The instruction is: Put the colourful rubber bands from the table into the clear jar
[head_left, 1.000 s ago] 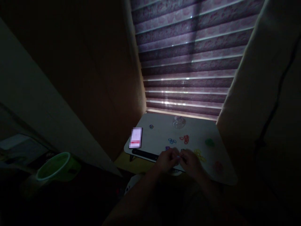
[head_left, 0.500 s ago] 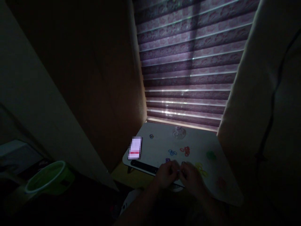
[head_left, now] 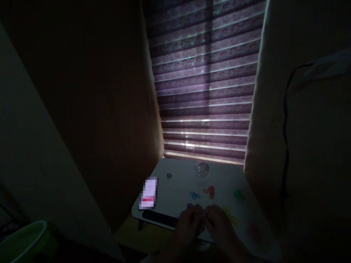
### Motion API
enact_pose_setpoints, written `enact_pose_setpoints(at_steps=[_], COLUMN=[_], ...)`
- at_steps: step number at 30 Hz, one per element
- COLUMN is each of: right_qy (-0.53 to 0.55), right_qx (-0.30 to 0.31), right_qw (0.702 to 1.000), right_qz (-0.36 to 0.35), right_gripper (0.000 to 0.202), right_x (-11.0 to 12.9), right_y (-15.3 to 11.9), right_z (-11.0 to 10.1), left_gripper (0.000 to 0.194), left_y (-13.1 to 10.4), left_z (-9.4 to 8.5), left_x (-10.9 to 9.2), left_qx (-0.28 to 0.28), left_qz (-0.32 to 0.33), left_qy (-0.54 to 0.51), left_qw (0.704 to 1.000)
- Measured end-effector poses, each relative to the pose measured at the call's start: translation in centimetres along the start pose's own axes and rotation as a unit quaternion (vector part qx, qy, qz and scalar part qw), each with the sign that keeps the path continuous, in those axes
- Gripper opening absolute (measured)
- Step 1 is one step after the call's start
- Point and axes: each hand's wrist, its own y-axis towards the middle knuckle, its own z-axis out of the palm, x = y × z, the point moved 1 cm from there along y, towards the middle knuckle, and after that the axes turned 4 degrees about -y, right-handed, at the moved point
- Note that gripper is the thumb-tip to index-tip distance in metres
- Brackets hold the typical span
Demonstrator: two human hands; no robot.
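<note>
My left hand (head_left: 191, 222) and my right hand (head_left: 218, 222) meet over the near edge of a white table (head_left: 178, 182). Both are closed, fingertips pinched together; dim light hides what small thing they hold. Just beyond my left fingers lie purple rings (head_left: 189, 205), with blue rings (head_left: 195, 195) farther back. Red rings (head_left: 211, 191) form a cluster ahead of my right hand. Yellow rings (head_left: 229, 214) lie beside it, partly covered. The rings resemble small rubber bands. To the right are a green heap (head_left: 239, 194) and a faint reddish heap (head_left: 255, 233).
A clear round container (head_left: 201, 170) stands near the window blind (head_left: 203, 109). A few dark rings (head_left: 169, 176) lie at the back left. At the left edge is a phone (head_left: 148, 193), its screen blurred, near a black strip (head_left: 159, 218). A green tub (head_left: 26, 239) stands lower left.
The view has shifted, so the table and hands appear lower and slightly farther left. My hands stay pinched together at the near edge; the rings keep their places on the table.
</note>
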Motion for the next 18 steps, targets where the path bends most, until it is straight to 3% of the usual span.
enact_pose_setpoints(at_steps=[3,7,11,18], right_qy=[0.018,0.018,0.038,0.031], right_qx=[0.0,0.005,0.003,-0.016], right_qw=[1.0,1.0,0.999,0.999], right_qz=[-0.001,0.001,-0.004,0.024], right_gripper=[0.011,0.01,0.017,0.011], right_x=[0.13,0.37,0.65,0.69], right_y=[0.01,-0.17,-0.29,-0.15], right_z=[-0.04,-0.27,-0.44,0.06], left_gripper=[0.053,0.054,0.05,0.048], left_y=[0.24,0.5,0.51,0.45], left_z=[0.2,0.14,-0.14,-0.26], left_x=[0.17,0.41,0.15,-0.38], left_qx=[0.02,0.002,-0.019,-0.021], left_qz=[-0.024,-0.049,-0.017,0.037], left_qy=[-0.058,-0.066,-0.021,-0.024], left_qw=[0.998,0.997,0.999,0.999])
